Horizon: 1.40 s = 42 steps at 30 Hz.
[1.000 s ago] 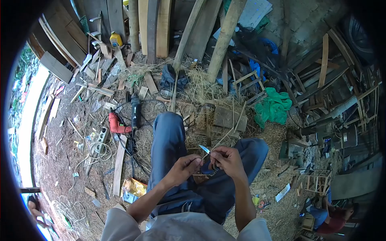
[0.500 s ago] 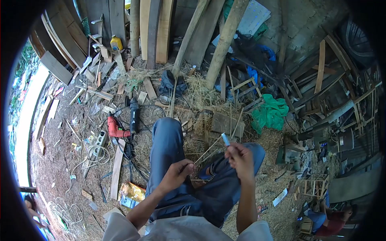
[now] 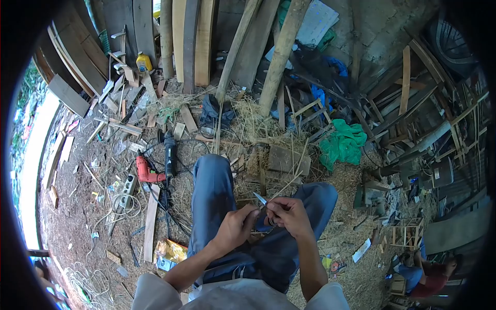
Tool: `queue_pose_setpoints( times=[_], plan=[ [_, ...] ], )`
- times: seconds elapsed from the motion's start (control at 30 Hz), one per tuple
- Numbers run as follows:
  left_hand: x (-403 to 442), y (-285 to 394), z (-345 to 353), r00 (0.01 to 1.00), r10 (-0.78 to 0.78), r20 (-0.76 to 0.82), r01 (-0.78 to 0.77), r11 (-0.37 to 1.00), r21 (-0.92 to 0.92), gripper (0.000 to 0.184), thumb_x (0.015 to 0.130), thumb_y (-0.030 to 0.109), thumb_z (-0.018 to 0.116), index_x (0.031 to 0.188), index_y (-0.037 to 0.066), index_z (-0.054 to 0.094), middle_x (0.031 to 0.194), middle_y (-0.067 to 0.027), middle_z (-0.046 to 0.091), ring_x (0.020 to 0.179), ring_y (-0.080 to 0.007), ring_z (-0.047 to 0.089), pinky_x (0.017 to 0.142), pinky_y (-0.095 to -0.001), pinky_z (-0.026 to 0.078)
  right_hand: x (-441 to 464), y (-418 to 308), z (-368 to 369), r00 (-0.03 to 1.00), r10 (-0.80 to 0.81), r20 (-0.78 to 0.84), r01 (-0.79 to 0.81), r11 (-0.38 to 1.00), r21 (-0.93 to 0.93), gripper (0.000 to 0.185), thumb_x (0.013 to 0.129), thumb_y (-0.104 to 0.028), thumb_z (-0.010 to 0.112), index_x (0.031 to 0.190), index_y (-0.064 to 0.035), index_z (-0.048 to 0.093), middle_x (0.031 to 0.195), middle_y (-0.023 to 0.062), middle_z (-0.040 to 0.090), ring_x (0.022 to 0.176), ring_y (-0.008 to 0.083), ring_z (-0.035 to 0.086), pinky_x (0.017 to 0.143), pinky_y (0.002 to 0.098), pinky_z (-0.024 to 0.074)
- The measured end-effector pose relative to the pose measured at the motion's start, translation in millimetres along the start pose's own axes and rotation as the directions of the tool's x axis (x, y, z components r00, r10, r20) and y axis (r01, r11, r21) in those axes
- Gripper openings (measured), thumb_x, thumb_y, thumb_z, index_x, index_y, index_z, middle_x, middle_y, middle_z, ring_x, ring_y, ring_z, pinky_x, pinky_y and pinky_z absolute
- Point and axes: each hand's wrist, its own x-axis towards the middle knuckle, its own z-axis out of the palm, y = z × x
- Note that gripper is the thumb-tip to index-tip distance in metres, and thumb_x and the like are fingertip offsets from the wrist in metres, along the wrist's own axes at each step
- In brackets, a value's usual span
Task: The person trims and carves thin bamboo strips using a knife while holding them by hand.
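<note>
My left hand (image 3: 235,228) is closed, its fingertips pinching a thin wooden strip (image 3: 285,187) that slants up to the right past my other hand. My right hand (image 3: 292,216) is wrapped around a small knife, whose pale blade (image 3: 260,198) points up and left beside the strip. The two hands are close together above my lap, almost touching. The knife's handle is hidden in my fingers, and so is the strip's near end.
A red drill (image 3: 146,169), a grinder (image 3: 169,152) and a power strip (image 3: 125,192) lie on the left among cords and wood scraps. A green plastic bag (image 3: 343,143) sits ahead right. Boards (image 3: 206,41) lean at the back. Another person (image 3: 429,279) sits at lower right.
My right hand has come down and left with the knife, close to my left hand. The blade now tilts left beside the strip, and my left hand has shifted slightly right.
</note>
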Motion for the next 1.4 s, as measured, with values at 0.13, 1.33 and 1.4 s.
queue_pose_setpoints(
  times=[0.13,1.33,1.4],
  plan=[
    [1,6,-4,0.997,-0.077,0.029,0.079,0.993,-0.092,0.01,0.09,0.005,0.052,0.092,-0.001,0.059,0.069,-0.0144,0.06,0.058,-0.024,0.061,0.053,-0.0311,0.044,7,6,-14,0.998,-0.038,-0.052,0.038,0.999,0.008,0.016,0.089,-0.012,0.059,0.095,0.0022,0.063,0.067,0.002,0.057,0.048,0.0023,0.041,0.042,0.0163,0.0287],
    [-2,-18,-1,0.997,0.009,-0.075,-0.007,1.0,0.029,0.008,0.086,0.002,0.055,0.094,0.0,0.057,0.069,-0.02,0.059,0.062,-0.0362,0.06,0.053,-0.0399,0.046,-2,-1,-5,0.993,-0.08,-0.082,0.071,0.992,-0.105,0.019,0.091,-0.018,0.057,0.102,-0.0031,0.063,0.072,0.0016,0.061,0.05,0.0015,0.041,0.043,0.0158,0.0313],
    [2,-10,1,0.998,0.021,-0.052,-0.02,1.0,0.019,0.008,0.087,0.002,0.055,0.093,0.0,0.058,0.07,-0.0192,0.06,0.063,-0.0352,0.061,0.053,-0.0367,0.046,-2,9,6,0.999,-0.04,0.005,0.04,0.999,0.004,0.019,0.091,-0.017,0.058,0.102,-0.0024,0.063,0.072,0.0015,0.06,0.051,0.0016,0.041,0.044,0.0161,0.0314]
  ],
)
